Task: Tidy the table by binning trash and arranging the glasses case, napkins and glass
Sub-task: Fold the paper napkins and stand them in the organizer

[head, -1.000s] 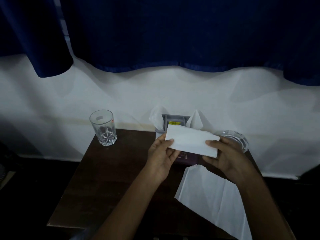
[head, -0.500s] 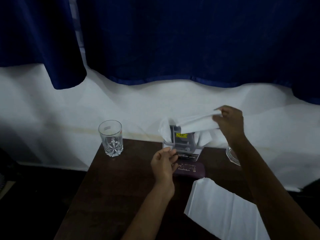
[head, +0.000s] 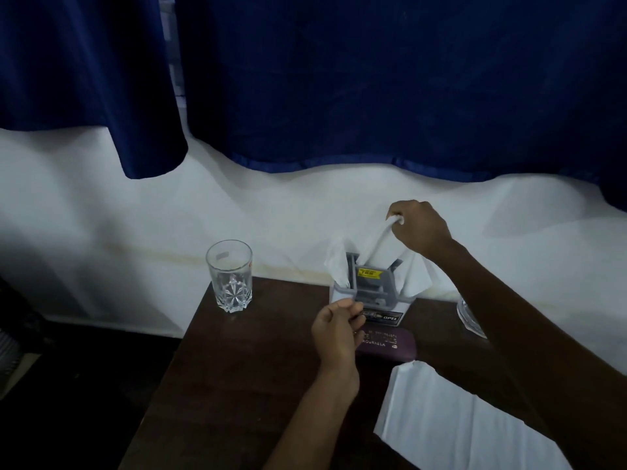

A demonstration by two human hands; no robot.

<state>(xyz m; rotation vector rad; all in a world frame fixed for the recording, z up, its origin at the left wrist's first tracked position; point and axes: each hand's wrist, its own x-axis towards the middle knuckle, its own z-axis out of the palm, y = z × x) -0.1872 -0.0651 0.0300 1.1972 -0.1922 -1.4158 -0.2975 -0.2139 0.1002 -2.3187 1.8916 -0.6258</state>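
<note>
2 hands: both in view, bare forearms, reaching in from the near side.
R hand (head: 419, 228) grip: thumb + fingers pinched tight on top end of folded napkin (head: 376, 245); hand raised above the holder.
Folded napkin: white, hangs from the pinch, slants down-left; lower end goes into napkin holder (head: 371, 295).
L hand (head: 339, 329) grip: fingers curled in, thumb on top, nothing seen held; fingertips at holder's front-left base, touching or just clear, can't tell.
Napkin holder: grey plastic, upright, far edge of counter (head: 254, 368), by the wall; yellow sticker on upper bar, "OPEL" label on base.
L-side napkin (head: 337, 262): white, sticks up from holder's left.
R-side napkin (head: 416, 278): white, sticks up from holder's right, partly behind R forearm.
Glasses case (head: 393, 346): dark purple, lies flat just in front of holder; left end behind L hand; print reads "ROURKELA".
Flat napkin (head: 451, 418): large white sheet, near-right of counter, in front of case, partly under R forearm.
Glass (head: 229, 279): clear tumbler, star-cut base, upright, far-left corner of counter, well apart from holder.
Glass dish (head: 470, 315): clear, far-right, mostly hidden by R forearm.
Counter: dark brown wood.
Backdrop: white wall (head: 101, 215); dark blue curtain (head: 373, 79) above.
</note>
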